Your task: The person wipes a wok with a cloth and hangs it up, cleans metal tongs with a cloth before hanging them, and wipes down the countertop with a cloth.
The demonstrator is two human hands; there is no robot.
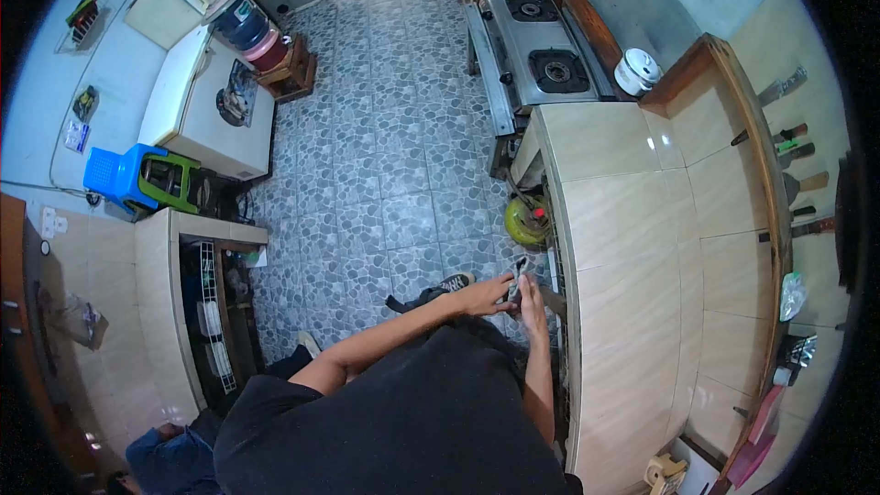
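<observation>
My left hand (486, 296) reaches across to the right, its fingers closed on a small grey, cloth-like thing (520, 268) with a dark opening or fold at its top. My right hand (533, 308) grips the same thing from the other side, palm turned inward. Its exact kind is too small to make out. Both hands are close together beside the tiled counter (623, 312), above the floor. Just left of them, a dark shoe with pale laces (456, 282) shows on the floor.
A green gas cylinder (526, 223) stands by the counter, ahead of the hands. Farther along are a two-burner stove (541, 46) and a white pot (637, 71). Knives (797, 152) hang on the right wall. Blue stool (137, 176) and white cabinet (220, 110) line the left.
</observation>
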